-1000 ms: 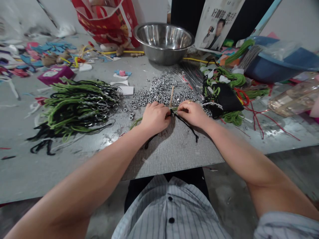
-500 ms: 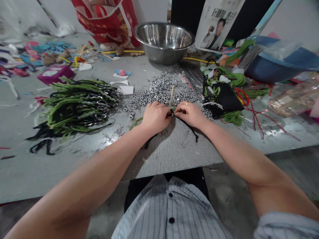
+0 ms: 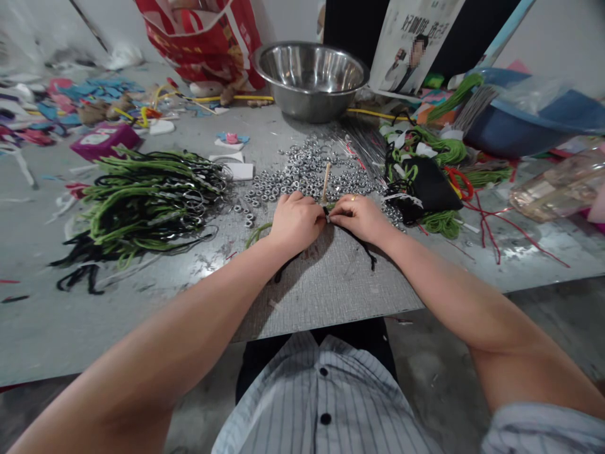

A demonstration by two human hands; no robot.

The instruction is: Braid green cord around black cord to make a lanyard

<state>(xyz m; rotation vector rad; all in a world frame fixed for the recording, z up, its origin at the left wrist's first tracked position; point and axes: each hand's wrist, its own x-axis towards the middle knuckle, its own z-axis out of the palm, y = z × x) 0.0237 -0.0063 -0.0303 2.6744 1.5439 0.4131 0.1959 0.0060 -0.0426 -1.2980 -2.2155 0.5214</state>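
Observation:
My left hand (image 3: 295, 222) and my right hand (image 3: 362, 217) meet at the middle of the grey table (image 3: 331, 284), fingers pinched together. Between them they hold a black cord (image 3: 363, 247) whose loose end trails toward me on the right. A green cord (image 3: 256, 232) comes out from under my left hand. A thin wooden stick (image 3: 326, 180) stands just behind the fingers. Right behind it lies a heap of small metal nuts (image 3: 307, 170).
A pile of green and black cords with rings (image 3: 151, 198) lies to the left. A steel bowl (image 3: 309, 75) and a red bag (image 3: 203, 38) stand at the back. Black cloth, green and red strings (image 3: 435, 189) and a blue basin (image 3: 529, 120) are on the right.
My right hand has slid a little left toward my left hand, closing the gap over the black cord. The rest stays as it was.

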